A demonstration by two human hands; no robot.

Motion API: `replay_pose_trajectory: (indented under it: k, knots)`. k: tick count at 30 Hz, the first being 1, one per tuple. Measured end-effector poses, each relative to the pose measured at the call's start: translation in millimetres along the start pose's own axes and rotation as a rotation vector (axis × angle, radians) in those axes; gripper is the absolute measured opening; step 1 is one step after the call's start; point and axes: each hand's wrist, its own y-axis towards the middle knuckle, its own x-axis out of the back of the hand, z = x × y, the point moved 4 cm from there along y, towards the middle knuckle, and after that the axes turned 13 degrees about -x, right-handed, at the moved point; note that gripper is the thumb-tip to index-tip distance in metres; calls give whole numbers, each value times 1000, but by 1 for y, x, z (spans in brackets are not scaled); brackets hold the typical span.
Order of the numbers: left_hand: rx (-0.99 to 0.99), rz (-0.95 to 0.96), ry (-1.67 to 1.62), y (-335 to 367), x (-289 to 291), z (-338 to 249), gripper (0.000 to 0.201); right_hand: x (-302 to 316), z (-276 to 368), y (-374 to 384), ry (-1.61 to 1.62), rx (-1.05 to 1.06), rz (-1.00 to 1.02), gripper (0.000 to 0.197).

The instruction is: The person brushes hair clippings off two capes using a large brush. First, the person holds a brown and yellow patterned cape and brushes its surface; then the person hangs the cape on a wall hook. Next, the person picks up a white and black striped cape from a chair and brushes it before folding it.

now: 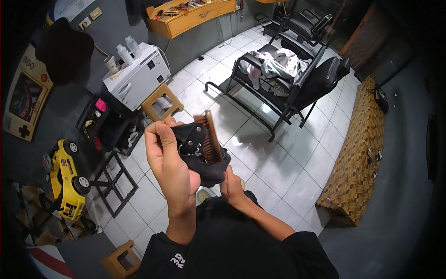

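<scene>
In front of my chest I hold up a black pouch (206, 171) with metal snaps and a small metal ring. A wooden brush (212, 137) with brown bristles stands partly inside it, its upper end sticking out. My left hand (168, 158) is closed, pinching the pouch's upper left edge beside the snaps. From below right, my right hand (232, 185) grips the lower right side of the pouch. The brush's lower end is hidden in the pouch, and some fingers of both hands are hidden behind it.
Ahead stands a black reclining chair (320, 86) with crumpled cloth on it. A white chest freezer (137, 76) carrying bottles and a wooden stool (162, 103) are at the left. Further left is a yellow toy car (66, 179); at the right, a woven bench (353, 172).
</scene>
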Motion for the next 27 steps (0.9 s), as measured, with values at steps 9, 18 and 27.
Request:
replay_pose_trajectory:
  k: [9,18,27]
  knots:
    - [5,24,-115,3,12,-7,17,12,-260,4,-760,-623,355,50]
    - [-81,89,52,1,17,-8,16,20,-36,18,372,-327,258,33]
    - [-171,171,-5,9,16,-19,16,-6,-187,14,-582,-388,264,33]
